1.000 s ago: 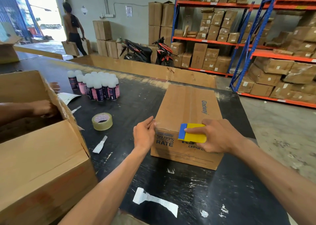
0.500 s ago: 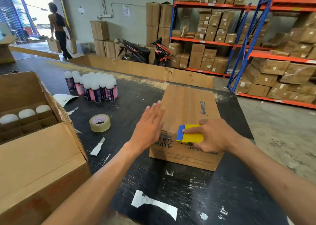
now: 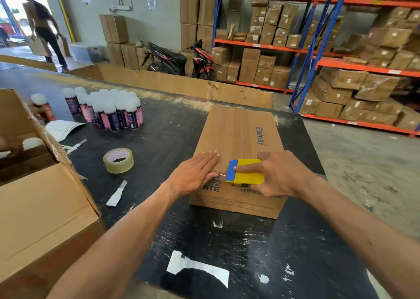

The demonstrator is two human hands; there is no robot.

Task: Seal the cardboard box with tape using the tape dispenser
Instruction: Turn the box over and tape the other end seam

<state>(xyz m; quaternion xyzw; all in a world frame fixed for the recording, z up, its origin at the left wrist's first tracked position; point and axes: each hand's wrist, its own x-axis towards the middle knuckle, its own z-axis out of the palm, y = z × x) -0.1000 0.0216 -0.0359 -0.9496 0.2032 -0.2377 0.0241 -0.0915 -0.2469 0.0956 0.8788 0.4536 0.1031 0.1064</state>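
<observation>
My left hand [image 3: 193,173] lies flat and released on the cardboard box [image 3: 238,139] at twelve o'clock; my right hand [image 3: 279,173] grasps the tape dispenser [image 3: 246,172] at its near edge. Tilting it could wrinkle the tape.

Surface: a black, scuffed table [image 3: 177,130] fills the centre of the frame.
Centre right: a closed cardboard box [image 3: 238,139] stands on it.
Centre left: a roll of clear tape [image 3: 118,160] lies flat, with a small white-handled blade [image 3: 116,194] just below it.
Upper left: a cluster of white-capped bottles [image 3: 109,110].
Left edge: a large open carton [image 3: 45,207].
Bottom centre: a torn white label [image 3: 197,270].
</observation>
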